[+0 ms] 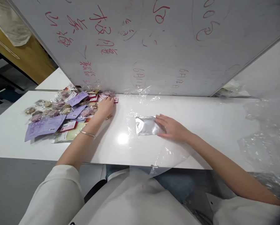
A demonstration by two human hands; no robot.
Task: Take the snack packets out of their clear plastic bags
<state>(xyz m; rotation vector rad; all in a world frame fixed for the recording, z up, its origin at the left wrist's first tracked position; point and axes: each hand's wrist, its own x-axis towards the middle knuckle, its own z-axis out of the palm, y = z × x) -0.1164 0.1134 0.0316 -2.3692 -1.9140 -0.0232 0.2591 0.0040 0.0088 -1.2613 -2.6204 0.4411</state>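
My left hand (106, 107) reaches into the right edge of a pile of small packets, its fingertips at a red and white packet (115, 100); whether it grips anything cannot be made out. My right hand (171, 127) rests with fingers apart on the right end of a silver pouch (145, 125). The pouch lies flat on a sheet of clear plastic (170, 154) that hangs over the table's front edge. Purple packets (45, 127), a green packet (71, 134) and several clear-wrapped pieces (56, 104) make up the pile.
A whiteboard (130, 50) with red writing stands along the back of the white table (107, 150). Crumpled clear plastic (266, 134) covers the right end. Another clear bag (231, 89) lies behind the board's right side. A yellow-brown surface (34, 59) shows at the far left.
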